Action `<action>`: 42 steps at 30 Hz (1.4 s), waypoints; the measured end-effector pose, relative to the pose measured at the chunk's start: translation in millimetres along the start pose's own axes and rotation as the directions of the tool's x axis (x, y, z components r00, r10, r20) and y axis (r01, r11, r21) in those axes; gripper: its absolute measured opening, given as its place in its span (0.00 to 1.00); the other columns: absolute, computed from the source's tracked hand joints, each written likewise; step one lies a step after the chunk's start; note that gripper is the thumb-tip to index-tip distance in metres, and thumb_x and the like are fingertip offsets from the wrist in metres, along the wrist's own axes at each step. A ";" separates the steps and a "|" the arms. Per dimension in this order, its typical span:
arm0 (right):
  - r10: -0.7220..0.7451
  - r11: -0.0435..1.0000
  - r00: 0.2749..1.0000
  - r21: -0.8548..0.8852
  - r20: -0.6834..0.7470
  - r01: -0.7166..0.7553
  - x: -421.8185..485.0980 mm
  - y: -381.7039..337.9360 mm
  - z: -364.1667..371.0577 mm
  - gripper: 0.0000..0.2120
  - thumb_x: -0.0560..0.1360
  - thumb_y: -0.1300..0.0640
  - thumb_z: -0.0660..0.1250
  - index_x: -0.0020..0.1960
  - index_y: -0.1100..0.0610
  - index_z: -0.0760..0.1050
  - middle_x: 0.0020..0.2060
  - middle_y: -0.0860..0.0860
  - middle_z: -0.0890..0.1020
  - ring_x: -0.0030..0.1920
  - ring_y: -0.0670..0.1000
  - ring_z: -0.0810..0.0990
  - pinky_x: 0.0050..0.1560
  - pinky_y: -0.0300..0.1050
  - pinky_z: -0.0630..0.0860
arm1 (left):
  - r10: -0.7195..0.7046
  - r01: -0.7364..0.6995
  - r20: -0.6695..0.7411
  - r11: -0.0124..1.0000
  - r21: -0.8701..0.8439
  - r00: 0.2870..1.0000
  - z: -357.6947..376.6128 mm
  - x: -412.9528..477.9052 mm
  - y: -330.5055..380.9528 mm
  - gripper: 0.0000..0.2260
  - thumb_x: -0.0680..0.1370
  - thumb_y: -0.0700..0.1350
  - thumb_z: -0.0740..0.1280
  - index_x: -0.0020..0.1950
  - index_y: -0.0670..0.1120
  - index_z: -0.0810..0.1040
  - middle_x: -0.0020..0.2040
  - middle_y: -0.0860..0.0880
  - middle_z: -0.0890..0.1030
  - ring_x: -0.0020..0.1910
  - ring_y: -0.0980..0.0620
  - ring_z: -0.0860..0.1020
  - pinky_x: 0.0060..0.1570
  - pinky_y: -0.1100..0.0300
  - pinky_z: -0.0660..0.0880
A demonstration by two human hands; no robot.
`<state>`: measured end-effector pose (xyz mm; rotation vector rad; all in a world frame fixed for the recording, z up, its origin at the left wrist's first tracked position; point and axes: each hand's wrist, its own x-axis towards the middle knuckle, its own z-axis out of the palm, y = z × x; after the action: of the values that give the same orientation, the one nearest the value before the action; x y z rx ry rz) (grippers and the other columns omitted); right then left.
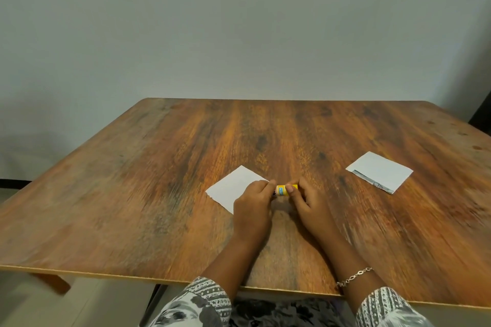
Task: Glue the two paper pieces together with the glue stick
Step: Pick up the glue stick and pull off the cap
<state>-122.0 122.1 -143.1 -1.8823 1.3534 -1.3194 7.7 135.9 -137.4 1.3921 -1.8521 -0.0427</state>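
A small yellow glue stick [283, 190] lies sideways between my two hands, just above the wooden table [159, 167]. My left hand [252, 207] grips its left end, where the dark part is mostly hidden by my fingers. My right hand [305, 200] pinches its right end with thumb and fingers. One white paper piece [233, 186] lies flat under and left of my left hand. The second paper piece [380, 171] lies flat far to the right, with a printed strip showing along its near edge.
A plain grey wall stands behind the table. The table's near edge [132, 276] runs across the bottom of the view, with my patterned sleeves below it. A bracelet [354, 276] sits on my right wrist.
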 end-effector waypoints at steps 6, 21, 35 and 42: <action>-0.049 0.997 0.995 0.063 0.083 0.044 0.4 -3.2 -1.7 0.05 0.76 0.64 0.62 0.50 0.58 0.73 0.42 0.44 0.79 0.43 0.38 0.77 0.42 0.29 0.70 | -0.029 0.029 -0.001 1.000 -0.009 1.000 1.8 0.4 -3.4 0.14 0.73 0.40 0.68 0.58 0.44 0.78 0.52 0.44 0.82 0.50 0.44 0.79 0.40 0.52 0.76; 0.065 0.978 0.997 0.194 0.048 -0.073 1.2 -2.1 -4.1 0.05 0.74 0.55 0.65 0.50 0.52 0.72 0.40 0.48 0.78 0.37 0.42 0.76 0.37 0.35 0.74 | -0.041 0.041 0.002 0.999 0.020 0.999 1.2 0.7 -0.1 0.14 0.72 0.37 0.69 0.58 0.42 0.78 0.52 0.42 0.82 0.51 0.42 0.79 0.43 0.52 0.76; -0.097 0.985 0.990 -0.130 0.106 0.111 3.2 -6.4 -19.1 0.03 0.75 0.65 0.63 0.47 0.61 0.74 0.42 0.47 0.80 0.43 0.41 0.77 0.41 0.28 0.69 | -0.028 0.027 -0.009 0.999 -0.040 1.000 3.7 0.6 -4.3 0.14 0.73 0.39 0.68 0.59 0.44 0.78 0.55 0.44 0.82 0.53 0.45 0.78 0.48 0.53 0.75; -0.413 0.752 0.882 -0.460 0.229 0.472 4.0 -7.3 -38.7 0.03 0.70 0.63 0.68 0.44 0.59 0.76 0.40 0.51 0.80 0.38 0.47 0.77 0.34 0.38 0.73 | 0.015 -0.016 -0.003 0.985 -0.174 1.000 2.2 1.2 -5.9 0.13 0.72 0.38 0.69 0.57 0.45 0.79 0.51 0.45 0.83 0.49 0.47 0.79 0.47 0.60 0.72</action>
<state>-153.0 127.3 -119.0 -2.7370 1.3284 -1.0924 11.0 131.7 -140.9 1.2563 -1.8114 -0.1909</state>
